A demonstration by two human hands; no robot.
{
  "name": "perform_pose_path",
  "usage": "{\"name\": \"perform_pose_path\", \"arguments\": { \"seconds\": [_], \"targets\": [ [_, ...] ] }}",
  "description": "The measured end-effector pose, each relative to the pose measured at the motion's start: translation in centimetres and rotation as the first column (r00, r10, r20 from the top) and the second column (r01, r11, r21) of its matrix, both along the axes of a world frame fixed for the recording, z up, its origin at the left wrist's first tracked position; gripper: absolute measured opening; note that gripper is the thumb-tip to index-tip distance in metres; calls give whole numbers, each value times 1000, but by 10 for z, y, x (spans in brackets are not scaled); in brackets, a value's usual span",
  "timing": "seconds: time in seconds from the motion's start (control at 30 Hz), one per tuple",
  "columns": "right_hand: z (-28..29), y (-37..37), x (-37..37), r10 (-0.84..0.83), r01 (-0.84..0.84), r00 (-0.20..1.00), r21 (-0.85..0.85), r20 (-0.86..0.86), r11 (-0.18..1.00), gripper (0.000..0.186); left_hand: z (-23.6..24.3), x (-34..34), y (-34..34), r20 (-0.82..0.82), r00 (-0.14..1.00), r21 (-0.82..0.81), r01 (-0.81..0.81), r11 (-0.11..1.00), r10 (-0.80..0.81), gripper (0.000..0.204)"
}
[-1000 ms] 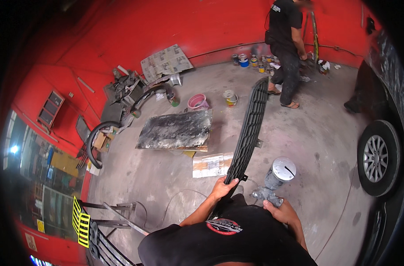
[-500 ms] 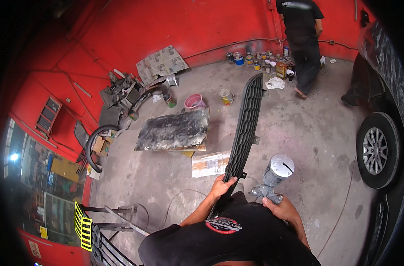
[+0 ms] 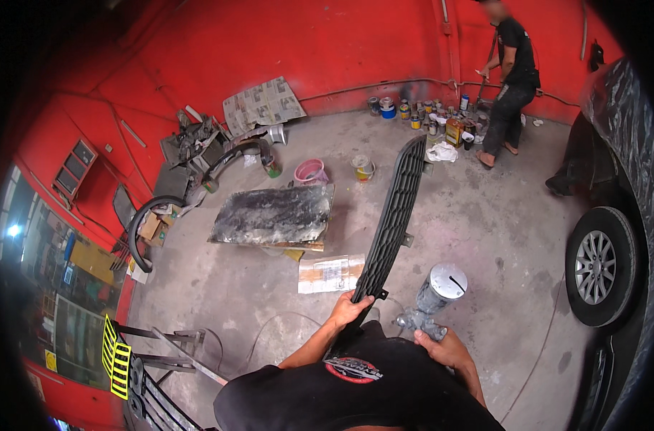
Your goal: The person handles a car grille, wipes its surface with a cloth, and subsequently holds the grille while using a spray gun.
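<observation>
The left hand [image 3: 348, 310] is closed on the lower end of 1 black grille [image 3: 392, 223], which extends toward 1 o'clock. The right hand [image 3: 445, 349] grips 1 spray gun [image 3: 419, 322], whose 1 cup [image 3: 442, 284] sits at 12 o'clock. 1 tyred wheel [image 3: 596, 267] stands at that hand's 2 o'clock, 1 pale bucket [image 3: 363, 171] at the left hand's 12.

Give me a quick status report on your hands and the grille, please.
Left hand gripping black grille. Right hand holding spray gun. Co-worker by far cans, away from grille.
</observation>
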State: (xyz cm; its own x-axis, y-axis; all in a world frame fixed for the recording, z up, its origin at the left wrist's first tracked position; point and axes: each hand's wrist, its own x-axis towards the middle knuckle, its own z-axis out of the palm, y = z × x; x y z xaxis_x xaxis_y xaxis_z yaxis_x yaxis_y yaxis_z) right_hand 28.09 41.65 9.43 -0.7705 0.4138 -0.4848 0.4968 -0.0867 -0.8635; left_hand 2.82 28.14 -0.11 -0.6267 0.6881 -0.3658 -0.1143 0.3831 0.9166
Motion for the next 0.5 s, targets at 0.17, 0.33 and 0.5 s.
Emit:
{"name": "perform_pose_path", "arguments": {
  "seconds": [0.17, 0.33, 0.5],
  "targets": [
    [0, 1, -1, 0, 0, 1000, 17, -3, 1000, 41, -7, -2, 0, -24, 1000, 17, 3, 1000, -2, 21],
    [7, 0, -2, -14, 14, 1000, 15, 19, 1000, 41, -5, -2, 0, -25, 1000, -13, -8, 1000, 7, 22],
    [3, 0, -1, -22, 22, 1000, 2, 15, 1000, 41, -3, -4, 1, 6, 1000, -8, -4, 1000, 4, 22]
  ]
}}
